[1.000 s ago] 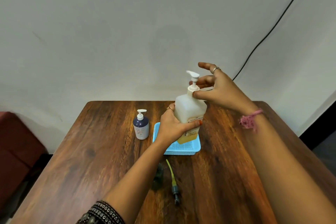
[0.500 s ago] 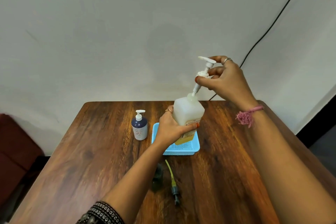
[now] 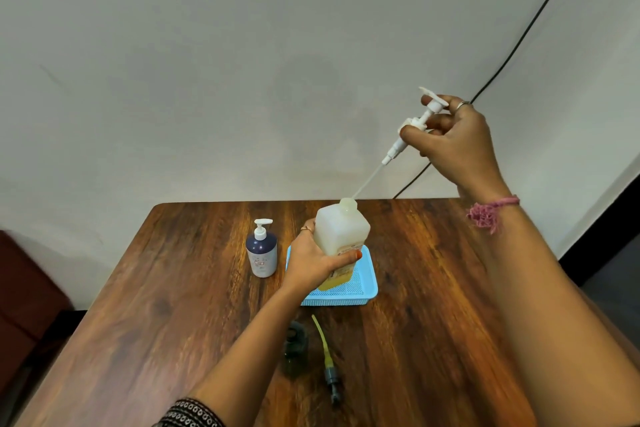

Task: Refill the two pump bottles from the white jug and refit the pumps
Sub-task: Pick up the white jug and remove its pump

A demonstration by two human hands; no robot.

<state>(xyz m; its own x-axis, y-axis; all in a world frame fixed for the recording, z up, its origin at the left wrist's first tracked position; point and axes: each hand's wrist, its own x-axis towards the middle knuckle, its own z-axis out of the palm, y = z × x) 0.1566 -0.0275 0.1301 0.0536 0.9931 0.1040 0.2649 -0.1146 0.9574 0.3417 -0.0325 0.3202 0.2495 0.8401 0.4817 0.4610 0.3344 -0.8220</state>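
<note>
1. Only the head view is on offer, looking down over a wooden table (image 3: 194, 305) set against a pale wall.

2. The left hand (image 3: 313, 263) is wrapped closed around the white jug (image 3: 341, 236), which stands tilted in a blue mesh tray (image 3: 363, 291) near the middle of the table; a band of yellow liquid shows low in the jug.

3. The right hand (image 3: 457, 142) is up and to the right of the jug, fingers pinched shut on the collar of the jug's white pump (image 3: 414, 123).

4. The relation that matters: the pump's long axis slants from the right hand down and left to the jug's open neck (image 3: 348, 203). The thin dip tube (image 3: 367, 180) reaches that neck, and its lower tip looks to be at or just inside the mouth; I cannot tell which.

5. My guess is the pump is on its way out, so the next pull wants to follow that slant up and right until the tube clears the neck; a sideways tug could flick drips.

6. The dark blue pump bottle (image 3: 261, 255) stands upright just left of the tray, its pump on, nearer the left hand.

7. Nearer the person lie a dark pump with a yellowish tube (image 3: 327, 357) and, beside it, a small dark bottle (image 3: 294, 347), blurred; it may be the second one to fill.
</note>
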